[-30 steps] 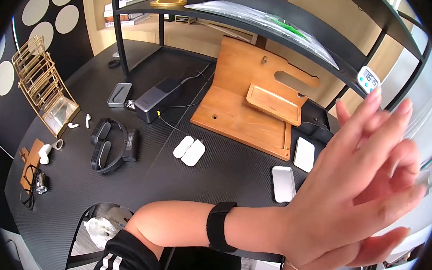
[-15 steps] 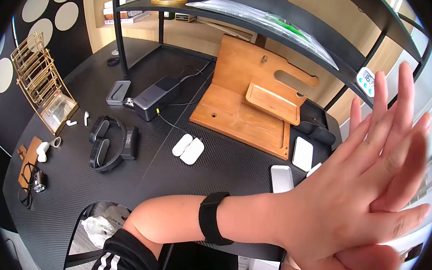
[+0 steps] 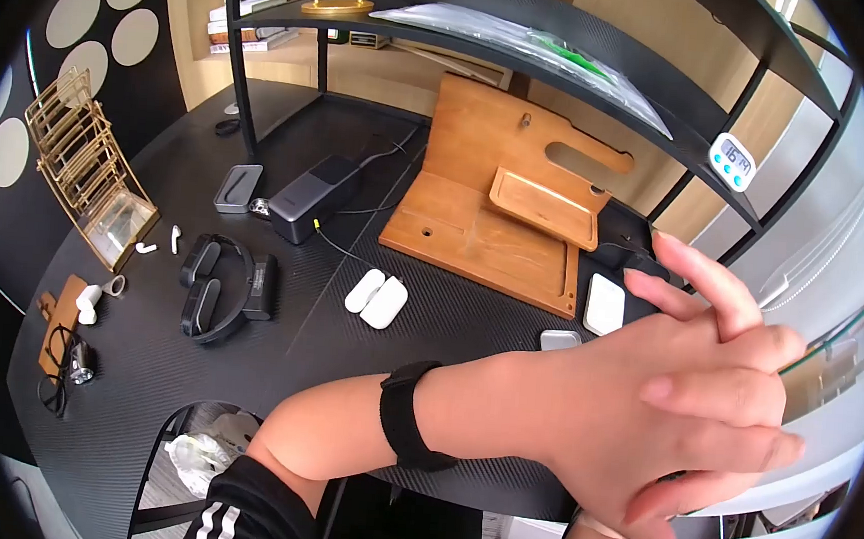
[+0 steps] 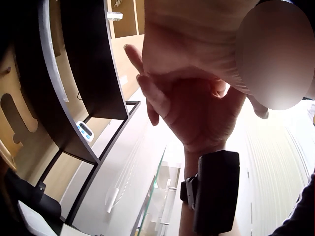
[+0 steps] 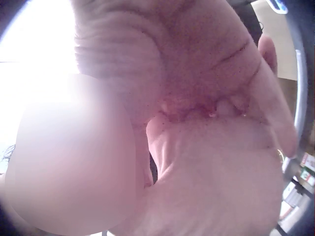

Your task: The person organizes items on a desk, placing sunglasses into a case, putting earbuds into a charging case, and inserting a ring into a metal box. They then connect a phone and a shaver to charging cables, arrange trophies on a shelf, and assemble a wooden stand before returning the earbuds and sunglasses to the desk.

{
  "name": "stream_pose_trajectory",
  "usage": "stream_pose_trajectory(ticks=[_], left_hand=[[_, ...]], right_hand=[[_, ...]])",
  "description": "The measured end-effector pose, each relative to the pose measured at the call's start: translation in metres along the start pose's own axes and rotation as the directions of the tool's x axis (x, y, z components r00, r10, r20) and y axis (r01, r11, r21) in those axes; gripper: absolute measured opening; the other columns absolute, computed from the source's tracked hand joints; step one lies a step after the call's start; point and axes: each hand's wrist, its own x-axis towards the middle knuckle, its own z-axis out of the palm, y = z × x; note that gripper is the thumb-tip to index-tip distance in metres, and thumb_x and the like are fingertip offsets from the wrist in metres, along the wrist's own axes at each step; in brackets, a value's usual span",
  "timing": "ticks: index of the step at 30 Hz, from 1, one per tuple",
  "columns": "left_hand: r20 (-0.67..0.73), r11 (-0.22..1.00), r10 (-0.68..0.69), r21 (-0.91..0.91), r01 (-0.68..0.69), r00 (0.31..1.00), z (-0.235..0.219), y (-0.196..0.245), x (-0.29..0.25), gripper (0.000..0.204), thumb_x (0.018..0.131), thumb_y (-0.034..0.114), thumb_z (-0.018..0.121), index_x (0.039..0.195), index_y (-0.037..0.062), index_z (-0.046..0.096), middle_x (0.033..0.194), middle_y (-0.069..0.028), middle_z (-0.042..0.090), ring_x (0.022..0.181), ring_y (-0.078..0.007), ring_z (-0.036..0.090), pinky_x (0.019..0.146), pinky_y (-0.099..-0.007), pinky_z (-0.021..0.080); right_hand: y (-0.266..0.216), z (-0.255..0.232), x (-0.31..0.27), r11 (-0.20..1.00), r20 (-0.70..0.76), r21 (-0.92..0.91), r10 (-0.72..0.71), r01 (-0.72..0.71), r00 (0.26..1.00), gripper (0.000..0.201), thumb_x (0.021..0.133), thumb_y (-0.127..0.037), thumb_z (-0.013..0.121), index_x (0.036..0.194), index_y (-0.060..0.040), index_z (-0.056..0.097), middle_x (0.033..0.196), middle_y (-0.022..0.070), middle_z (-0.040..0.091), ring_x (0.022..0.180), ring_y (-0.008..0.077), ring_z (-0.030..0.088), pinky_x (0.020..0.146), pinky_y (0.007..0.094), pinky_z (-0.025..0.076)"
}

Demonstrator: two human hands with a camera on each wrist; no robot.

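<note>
At the upper right of the head view, the small white timer [image 3: 733, 160] shows dark digits, too blurred to read.

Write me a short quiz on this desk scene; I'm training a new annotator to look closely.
1. True or false: the left hand grips the headphones.
2. Which thing hangs on the shelf frame above the hands? A) digital timer B) wire rack C) white earbud case
3. What does the left wrist wear?

Key
1. False: the left hand lies against the right hand, and the headphones lie apart on the desk.
2. A
3. A black band.
</note>
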Motion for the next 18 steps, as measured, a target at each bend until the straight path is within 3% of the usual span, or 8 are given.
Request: stream_pose_trajectory(ticks=[2, 4, 7, 11, 14, 16, 17, 18], left_hand=[[0.077, 0.997, 0.01, -0.073, -0.004, 0.997, 0.006, -0.002, 0.002, 0.069, 0.047, 0.035, 0.08, 0.104, 0.006, 0.054, 0.119, -0.0268, 0.046, 0.098, -0.0378, 0.055, 0.074, -0.0468, 0.046], [-0.192, 0.986, 0.129, -0.083, -0.147, 0.973, 0.028, -0.01, 0.007, 0.043, 0.055, 0.036, 0.081, 0.081, 0.0064, 0.063, 0.082, -0.0002, 0.062, 0.083, -0.0215, 0.054, 0.071, -0.0299, 0.047], [-0.012, 0.986, 0.111, -0.125, -0.112, 0.994, 0.015, -0.01, 0.005, 0.047, 0.049, 0.037, 0.082, 0.074, 0.0046, 0.059, 0.071, 0.0032, 0.06, 0.078, -0.0192, 0.052, 0.066, -0.029, 0.045], [0.007, 0.977, 0.152, -0.152, -0.149, 0.988, 0.005, -0.006, 0.011, 0.048, 0.047, 0.038, 0.082, 0.068, 0.0049, 0.054, 0.068, 0.0039, 0.059, 0.077, -0.0183, 0.051, 0.063, -0.0281, 0.044], [0.17, 0.981, 0.187, -0.079, -0.176, 0.967, -0.016, 0.014, 0.021, 0.047, 0.049, 0.038, 0.081, 0.064, 0.0056, 0.051, 0.067, 0.0046, 0.059, 0.075, -0.018, 0.05, 0.062, -0.0279, 0.043], [0.156, 0.968, -0.014, -0.245, 0.053, 0.988, -0.014, 0.017, 0.02, 0.045, 0.051, 0.036, 0.08, 0.065, 0.0064, 0.05, 0.062, 0.0075, 0.058, 0.073, -0.0182, 0.049, 0.061, -0.028, 0.043], [0.156, 0.968, -0.014, -0.246, 0.052, 0.988, -0.012, 0.02, 0.02, 0.045, 0.051, 0.036, 0.08, 0.065, 0.0064, 0.05, 0.062, 0.0075, 0.058, 0.073, -0.0182, 0.049, 0.061, -0.028, 0.043], [0.145, 0.979, -0.075, -0.178, 0.1, 0.987, -0.01, 0.024, 0.019, 0.045, 0.051, 0.035, 0.08, 0.067, 0.0065, 0.05, 0.06, 0.0086, 0.058, 0.074, -0.0177, 0.049, 0.062, -0.0283, 0.043]], right_hand=[[0.0, -0.001, 0.001, 1.0, -0.009, 0.014, -0.019, 0.019, 1.0, 0.093, 0.051, -0.074, 0.064, 0.122, -0.0158, 0.05, 0.116, 0.0444, 0.04, 0.085, 0.0432, 0.063, 0.066, 0.0353, 0.054], [0.0, -0.002, 0.001, 0.999, -0.02, 0.025, -0.034, 0.035, 0.999, 0.095, 0.05, -0.075, 0.064, 0.123, -0.0162, 0.05, 0.117, 0.045, 0.039, 0.086, 0.0435, 0.063, 0.066, 0.0353, 0.054], [0.0, -0.003, 0.0, 0.998, -0.035, 0.041, -0.052, 0.053, 0.998, 0.098, 0.049, -0.078, 0.064, 0.125, -0.0167, 0.05, 0.118, 0.046, 0.039, 0.087, 0.0439, 0.063, 0.067, 0.0352, 0.054], [-0.006, -0.005, 0.002, 0.996, -0.047, 0.058, -0.07, 0.073, 0.996, 0.101, 0.048, -0.08, 0.065, 0.126, -0.0173, 0.05, 0.12, 0.047, 0.038, 0.087, 0.0444, 0.063, 0.067, 0.0352, 0.054], [-0.001, 0.001, -0.002, 0.98, -0.14, 0.17, -0.075, 0.098, 0.987, 0.111, 0.041, -0.081, 0.065, 0.126, -0.0119, 0.049, 0.109, 0.0361, 0.047, 0.085, 0.0502, 0.061, 0.061, 0.0373, 0.055], [0.003, 0.006, -0.005, 0.963, -0.201, 0.239, -0.072, 0.12, 0.977, 0.118, 0.036, -0.082, 0.066, 0.126, -0.0083, 0.049, 0.101, 0.0289, 0.053, 0.083, 0.0541, 0.059, 0.056, 0.0386, 0.056], [0.004, 0.015, -0.005, 0.964, -0.201, 0.239, -0.071, 0.119, 0.977, 0.118, 0.036, -0.082, 0.066, 0.126, -0.0083, 0.049, 0.101, 0.0289, 0.053, 0.083, 0.0541, 0.059, 0.056, 0.0386, 0.056], [0.004, 0.028, -0.003, 0.964, -0.366, 0.186, -0.113, 0.191, 0.924, 0.114, 0.039, -0.082, 0.065, 0.124, -0.0068, 0.05, 0.094, 0.0255, 0.051, 0.08, 0.0566, 0.057, 0.05, 0.0389, 0.054]])
